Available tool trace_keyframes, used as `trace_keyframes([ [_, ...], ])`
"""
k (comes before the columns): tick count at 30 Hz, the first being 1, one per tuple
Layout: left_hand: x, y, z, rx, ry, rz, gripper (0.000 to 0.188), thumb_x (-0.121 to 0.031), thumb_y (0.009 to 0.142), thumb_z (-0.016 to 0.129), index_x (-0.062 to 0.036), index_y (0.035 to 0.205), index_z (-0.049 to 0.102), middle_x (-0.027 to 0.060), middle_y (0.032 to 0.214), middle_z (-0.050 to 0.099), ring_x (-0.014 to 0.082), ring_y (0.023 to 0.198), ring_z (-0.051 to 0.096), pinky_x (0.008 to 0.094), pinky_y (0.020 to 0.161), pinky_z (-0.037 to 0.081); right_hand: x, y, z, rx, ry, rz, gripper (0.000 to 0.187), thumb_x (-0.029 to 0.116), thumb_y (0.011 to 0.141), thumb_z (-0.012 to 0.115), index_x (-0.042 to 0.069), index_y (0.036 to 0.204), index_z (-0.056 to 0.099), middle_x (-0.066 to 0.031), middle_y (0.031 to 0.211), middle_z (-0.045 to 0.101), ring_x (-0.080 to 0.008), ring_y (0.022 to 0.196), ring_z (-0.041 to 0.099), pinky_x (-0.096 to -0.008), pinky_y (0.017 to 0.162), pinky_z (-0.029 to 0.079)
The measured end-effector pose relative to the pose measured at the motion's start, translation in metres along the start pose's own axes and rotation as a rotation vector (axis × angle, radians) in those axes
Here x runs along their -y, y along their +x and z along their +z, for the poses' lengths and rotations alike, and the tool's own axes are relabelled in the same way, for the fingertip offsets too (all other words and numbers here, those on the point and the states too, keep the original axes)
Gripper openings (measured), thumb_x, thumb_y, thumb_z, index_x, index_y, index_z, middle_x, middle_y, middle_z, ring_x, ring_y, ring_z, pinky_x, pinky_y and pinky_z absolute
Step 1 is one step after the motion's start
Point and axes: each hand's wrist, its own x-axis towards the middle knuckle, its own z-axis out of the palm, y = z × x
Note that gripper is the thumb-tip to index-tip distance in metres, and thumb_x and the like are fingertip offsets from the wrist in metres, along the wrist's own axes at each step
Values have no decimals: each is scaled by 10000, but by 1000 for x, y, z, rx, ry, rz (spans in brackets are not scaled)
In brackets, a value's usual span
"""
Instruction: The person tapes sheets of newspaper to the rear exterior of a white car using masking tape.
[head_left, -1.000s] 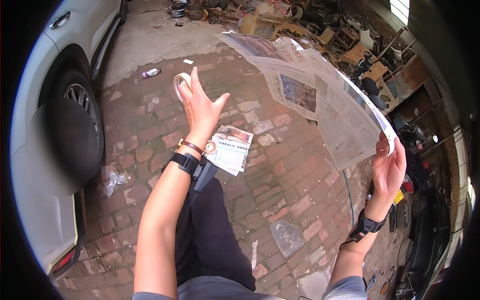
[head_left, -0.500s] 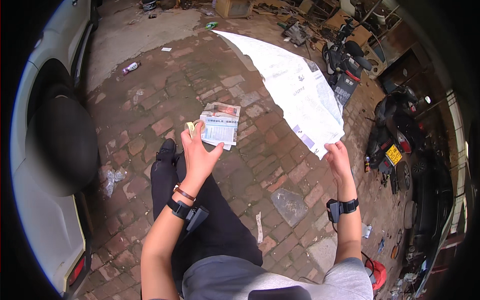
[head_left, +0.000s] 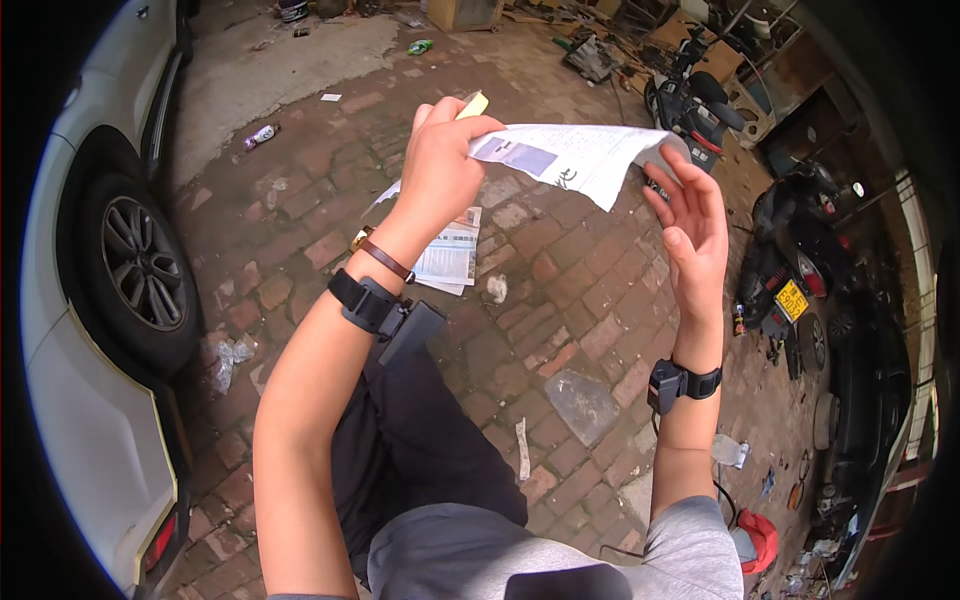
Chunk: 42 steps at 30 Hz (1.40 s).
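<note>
1. The left hand (head_left: pixel 440 165) is raised in front of the person, curled shut on the near edge of a sheet of newspaper (head_left: pixel 580 155). Its fingertips are hidden behind the paper and its own knuckles, so the exact pinch cannot be made out.
2. A small pale yellow thing (head_left: pixel 474 104) pokes up from the top of that hand; only its tip shows, and what it is cannot be told.
3. The right hand (head_left: pixel 695 235) is held up with the palm turned inward and the fingers loosely spread, holding nothing. It is just beside the sheet's right end; whether a fingertip touches the paper is hard to say.
4. The newspaper hangs in the air between the two hands, bent and sagging, its far corner drooping toward the right hand.
5. Each wrist bears a black strapped device (head_left: pixel 372 303); the left one also has a thin brown bracelet (head_left: pixel 385 260).
6. Below the left forearm a second folded paper (head_left: pixel 450 255) lies on the brick floor (head_left: pixel 560 300), partly covered by the wrist.
7. The person's dark trouser leg (head_left: pixel 420 440) hides the bricks underneath.
8. At the left stands a white car (head_left: pixel 70 420), cut off by the rim, with one wheel (head_left: pixel 140 265) in view.
9. At the right are parked motorbikes (head_left: pixel 800 260) and clutter, bent and dim near the edge.
10. Scraps of litter and a crumpled plastic wrap (head_left: pixel 230 355) dot the bricks.
</note>
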Motion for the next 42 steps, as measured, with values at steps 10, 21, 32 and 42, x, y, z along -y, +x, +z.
trace_keyframes([
  [10,66,36,-215,255,-524,-656,347,-269,983,684,4,1197,662,41,1060,708,120,956,641,295,890,510,-149,77,-30,-130,-753,112,1201,424,661,929,-35,1540,250,-254,1560,330,-351,1461,330,-432,1191,295],
  [21,-4,2,-417,-76,-278,-475,491,-262,969,693,-19,1372,553,101,1334,605,223,1239,541,381,1044,452,-255,150,159,-105,183,423,1169,397,765,878,-70,1560,160,-281,1613,226,-332,1531,192,-416,1220,222],
  [32,-4,-38,-501,-317,-410,-726,456,-232,986,658,21,1350,554,150,1280,637,238,1122,637,381,959,550,-139,200,193,179,258,30,448,81,901,682,36,1309,503,-160,1388,572,-230,1322,529,-389,1125,408],
  [42,-10,-37,-499,-279,-303,-693,466,-229,960,699,19,1333,570,133,1257,651,224,1111,637,369,955,546,-188,186,315,188,151,332,1125,319,742,893,8,1572,201,-231,1587,312,-328,1456,360,-462,1166,347],
])
